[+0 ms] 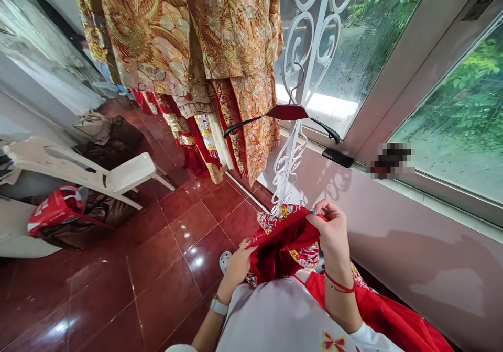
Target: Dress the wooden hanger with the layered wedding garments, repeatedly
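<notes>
Both my hands grip a red embroidered garment (283,239) bunched in front of my body. My right hand (332,231) pinches its upper edge, fingers closed, a red string round the wrist. Lower and to the left, my left hand (238,265) clutches the cloth's side, with a watch on the wrist. More red cloth (393,318) trails down to the right. Just above the garment a dark red hanger (283,115) hooks onto a white scrollwork window grille (310,32).
Gold and red embroidered gowns (188,43) hang at the top. A white plastic chair (84,169) lies tipped at left, with a red bag (58,208) and dark bags beside it. Glossy red floor tiles (157,268) spread below. A pink wall (412,247) and window sill stand right.
</notes>
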Motion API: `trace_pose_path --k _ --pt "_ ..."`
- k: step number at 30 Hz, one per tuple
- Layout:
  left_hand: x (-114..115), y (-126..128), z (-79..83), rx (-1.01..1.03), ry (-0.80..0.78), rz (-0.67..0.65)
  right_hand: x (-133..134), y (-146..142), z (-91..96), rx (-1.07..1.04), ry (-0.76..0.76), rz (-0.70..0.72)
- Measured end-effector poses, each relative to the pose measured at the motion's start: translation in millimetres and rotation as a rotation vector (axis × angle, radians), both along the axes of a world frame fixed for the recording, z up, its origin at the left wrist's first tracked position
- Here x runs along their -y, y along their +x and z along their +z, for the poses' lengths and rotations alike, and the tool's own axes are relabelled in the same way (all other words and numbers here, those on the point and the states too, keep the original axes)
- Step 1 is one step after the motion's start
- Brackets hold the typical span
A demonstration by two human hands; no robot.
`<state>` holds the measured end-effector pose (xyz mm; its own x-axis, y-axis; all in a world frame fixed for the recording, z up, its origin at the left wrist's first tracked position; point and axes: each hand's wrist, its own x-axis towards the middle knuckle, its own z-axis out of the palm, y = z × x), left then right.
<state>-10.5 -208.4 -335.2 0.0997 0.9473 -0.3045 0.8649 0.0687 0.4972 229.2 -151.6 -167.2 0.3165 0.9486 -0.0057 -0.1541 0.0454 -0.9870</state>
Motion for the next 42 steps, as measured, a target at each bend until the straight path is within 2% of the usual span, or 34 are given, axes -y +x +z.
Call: trace_pose_path --k 3,6,8,10,13,16,19,22,25,29,32,35,39,42 --pt "-2.3 23.2 -23.9 -0.1 0.167 0.231 11.5 -9.7 19.4 0.04 0.033 0.073" --pt "-10.2 26.5 -33.4 0.067 0.325 0.377 23.6 -8.5 30.2 0.077 0.057 0.106" --pt "-17.7 18.2 -30.8 0.127 0.332 0.384 28.5 -2.3 31.4 0.094 0.071 0.092" --pt "-27.1 4.7 -22.8 0.042 0.272 0.342 28.4 6.8 27.6 0.084 0.07 0.037" --pt "-47.1 -18.8 -4.0 -0.128 0.205 0.208 16.3 22.1 16.0 0.043 0.025 -0.018" --pt "-77.3 -40.9 25.1 -0.183 0.229 0.107 -9.3 36.3 6.2 0.06 -0.001 0.003" --pt "-118.4 -58.5 68.5 -0.202 0.288 0.071 -44.9 50.1 7.1 0.099 0.044 -0.004" --pt "-167.0 -72.8 121.6 -0.186 0.318 0.065 -88.1 63.5 21.1 0.179 0.126 0.024" --pt "-215.7 -84.9 173.8 -0.124 0.329 0.041 -135.9 71.1 42.0 0.325 0.194 0.131" --pt "-263.0 -96.3 228.1 -0.1 0.25 0.046 -192.2 67.2 62.1 0.423 0.21 0.266" --pt "-277.4 -100.8 255.1 -0.094 0.256 0.024 -216.8 60.4 66.5 0.438 0.189 0.331" --pt "-277.8 -101.5 275.5 -0.088 0.32 -0.048 -222.1 57.8 66.6 0.436 0.166 0.363" --pt "-270.9 -92.9 305.7 -0.151 0.325 -0.11 -204.8 59.2 66.5 0.466 0.146 0.325" --pt "-265.6 -73.1 333.6 -0.221 0.322 -0.137 -184.3 58.3 66.3 0.476 0.161 0.296"
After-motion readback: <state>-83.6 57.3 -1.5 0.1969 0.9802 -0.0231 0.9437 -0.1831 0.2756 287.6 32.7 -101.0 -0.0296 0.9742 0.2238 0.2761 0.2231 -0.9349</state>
